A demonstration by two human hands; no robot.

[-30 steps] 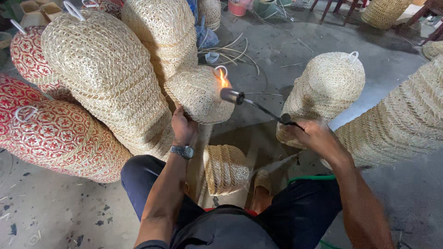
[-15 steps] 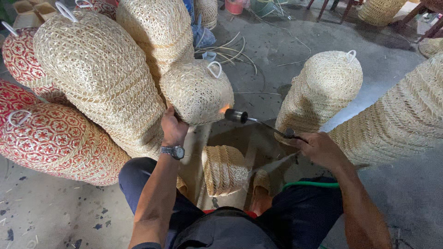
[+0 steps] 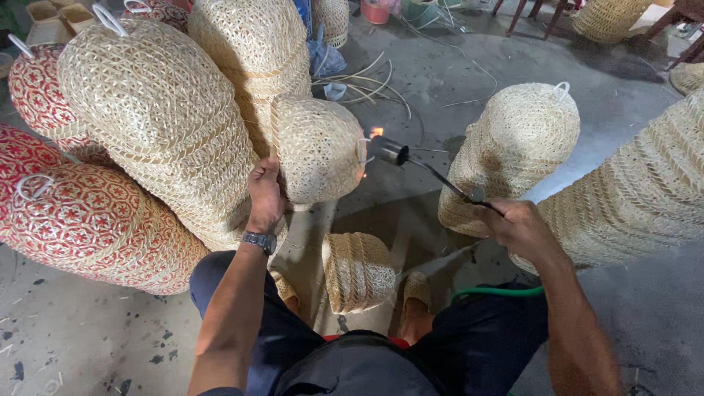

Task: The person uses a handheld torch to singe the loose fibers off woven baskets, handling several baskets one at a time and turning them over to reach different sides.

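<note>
Pale woven dome basket (image 3: 319, 150), tilted; lit torch (image 3: 400, 154) alongside

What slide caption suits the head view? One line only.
Left hand steadies a woven basket while right hand aims a lit gas torch at it.

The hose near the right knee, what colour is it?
Green hose, seen in the head view.

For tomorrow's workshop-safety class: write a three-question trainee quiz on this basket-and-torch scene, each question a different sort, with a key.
1. True or false: the left hand wears a wristwatch.
2. The flame burns at the tip of the: A) gas torch B) candle C) match
3. Fill in: the green hose lies below the ____ hand.

Key
1. True.
2. A; the right hand holds it beside the small woven basket.
3. Right.
</note>
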